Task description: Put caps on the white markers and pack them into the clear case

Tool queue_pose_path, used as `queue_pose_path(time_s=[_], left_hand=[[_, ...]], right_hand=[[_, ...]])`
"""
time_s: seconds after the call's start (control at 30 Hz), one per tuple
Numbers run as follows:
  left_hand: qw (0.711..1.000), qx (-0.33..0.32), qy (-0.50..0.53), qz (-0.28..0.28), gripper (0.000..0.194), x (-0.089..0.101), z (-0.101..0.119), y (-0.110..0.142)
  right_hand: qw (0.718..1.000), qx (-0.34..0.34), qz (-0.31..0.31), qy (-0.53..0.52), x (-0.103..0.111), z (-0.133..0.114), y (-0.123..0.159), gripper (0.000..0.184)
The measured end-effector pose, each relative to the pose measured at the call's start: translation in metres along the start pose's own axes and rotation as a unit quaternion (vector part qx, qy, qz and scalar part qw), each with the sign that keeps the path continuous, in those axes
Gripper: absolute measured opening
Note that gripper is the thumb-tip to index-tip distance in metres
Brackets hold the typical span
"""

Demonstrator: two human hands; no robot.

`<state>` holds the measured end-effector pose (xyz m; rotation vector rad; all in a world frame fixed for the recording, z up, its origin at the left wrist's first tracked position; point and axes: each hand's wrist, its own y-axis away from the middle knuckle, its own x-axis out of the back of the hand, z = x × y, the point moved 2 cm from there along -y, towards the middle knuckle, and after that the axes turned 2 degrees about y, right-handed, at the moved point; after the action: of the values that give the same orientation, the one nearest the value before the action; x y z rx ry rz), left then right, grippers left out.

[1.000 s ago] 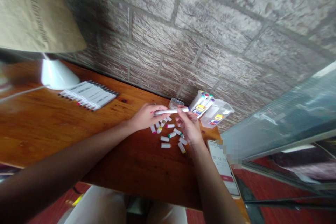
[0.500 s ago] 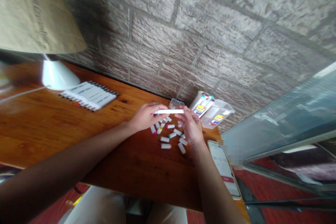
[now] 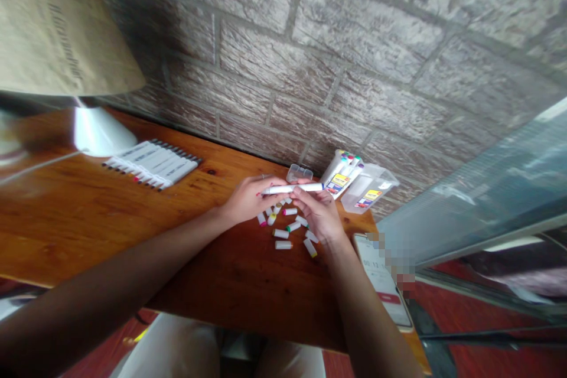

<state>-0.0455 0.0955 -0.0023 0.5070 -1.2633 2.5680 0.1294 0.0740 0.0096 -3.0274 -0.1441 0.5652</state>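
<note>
A white marker (image 3: 301,188) with a blue right end lies nearly level between my hands, above the wooden table. Fingers of my left hand (image 3: 249,199) are closed round its left part. My right hand (image 3: 319,215) pinches it right of the middle, with the thumb on the near side and the blue end sticking out. Under the hands several short white marker caps with coloured ends lie scattered, among them a pink-ended cap (image 3: 290,211), a green-ended cap (image 3: 293,227) and a yellow-ended cap (image 3: 310,247). My hands partly hide the heap.
A row of white markers (image 3: 153,164) lies at the left near a lamp (image 3: 100,133). By the stone wall stand a clear box of markers (image 3: 339,174), another clear box (image 3: 367,189) and a small clear container (image 3: 299,173). A phone (image 3: 383,283) lies at the table's right edge.
My right fingers have moved from the marker's right end back toward its middle, uncovering the blue end. The marker's right end has tipped up slightly. My left hand still holds the other end.
</note>
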Motion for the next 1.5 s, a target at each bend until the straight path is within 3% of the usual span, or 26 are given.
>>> queue_pose_path(time_s=[0.27,0.5,0.7,0.8,1.0,1.17,1.5], left_hand=[[0.998,0.057,-0.006,-0.008,0.023,-0.004,0.000,0.004],[0.997,0.050,-0.033,-0.044,0.020,-0.014,0.016,0.009],[0.997,0.045,-0.029,-0.048,0.014,-0.016,0.027,0.010],[0.997,0.045,-0.035,-0.042,0.013,-0.018,0.026,0.011],[0.994,0.003,-0.088,-0.061,0.016,-0.019,0.023,0.013],[0.995,-0.014,-0.074,-0.063,0.012,-0.015,0.027,0.011],[0.994,0.001,-0.088,-0.057,0.015,-0.016,0.024,0.012]], right_hand=[[0.995,0.036,0.035,-0.085,0.003,-0.009,-0.002,0.022],[0.981,0.019,-0.047,-0.188,-0.009,-0.010,0.000,0.029],[0.964,-0.015,-0.078,-0.254,-0.014,-0.024,0.008,0.067],[0.959,-0.007,-0.069,-0.275,-0.013,-0.023,0.009,0.074],[0.952,-0.027,-0.069,-0.297,-0.013,-0.018,0.007,0.069],[0.958,-0.025,-0.016,-0.287,-0.009,-0.023,0.008,0.068],[0.958,0.033,-0.002,-0.286,-0.006,-0.025,0.009,0.057]])
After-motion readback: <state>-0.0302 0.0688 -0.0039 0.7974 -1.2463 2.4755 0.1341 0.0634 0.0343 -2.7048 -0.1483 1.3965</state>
